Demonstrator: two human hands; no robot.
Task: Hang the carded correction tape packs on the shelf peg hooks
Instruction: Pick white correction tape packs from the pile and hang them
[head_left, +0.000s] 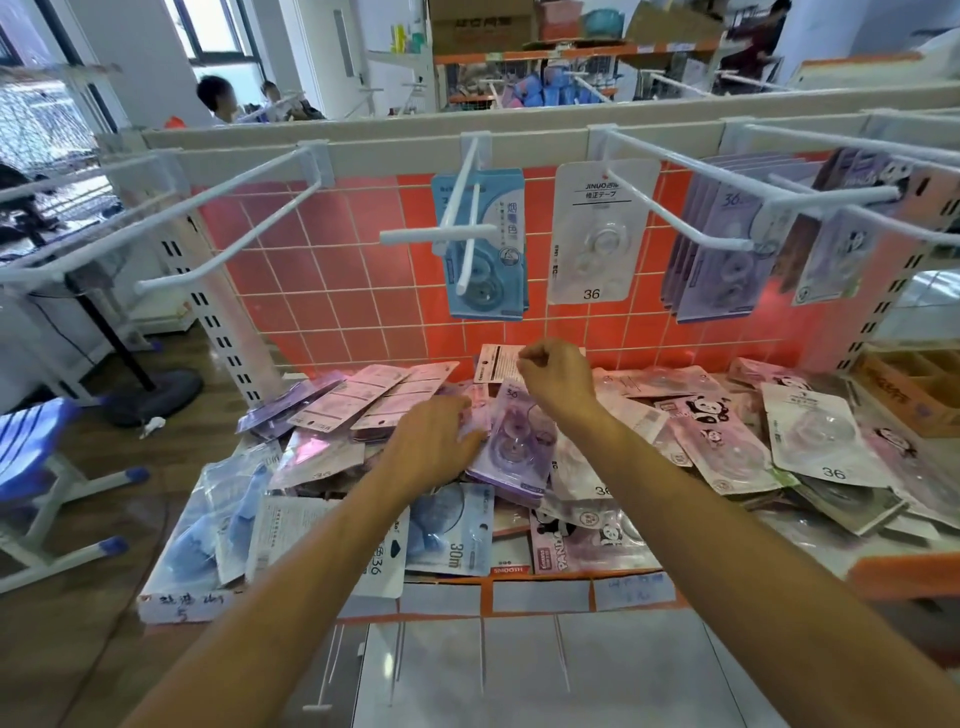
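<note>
Presently the pile of carded correction tape packs (363, 395) lies on the shelf deck directly under both hands. The peg hooks (226, 237) stand above and beyond, prongs pointing back toward the person. The right hand (558, 382) is raised and nearer the hooks, its curled fingers pinching a white-backed pack (496, 364) by the edge. The left hand (434, 441) lies nearly flat, touching a purple pack (511, 447) whose long axis runs away from the person.

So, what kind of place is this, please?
Most likely a stationery shop aisle or its stockroom: white peg hooks on an orange grid shelf, carded correction tape packs hanging from them, and many loose packs heaped below.
</note>
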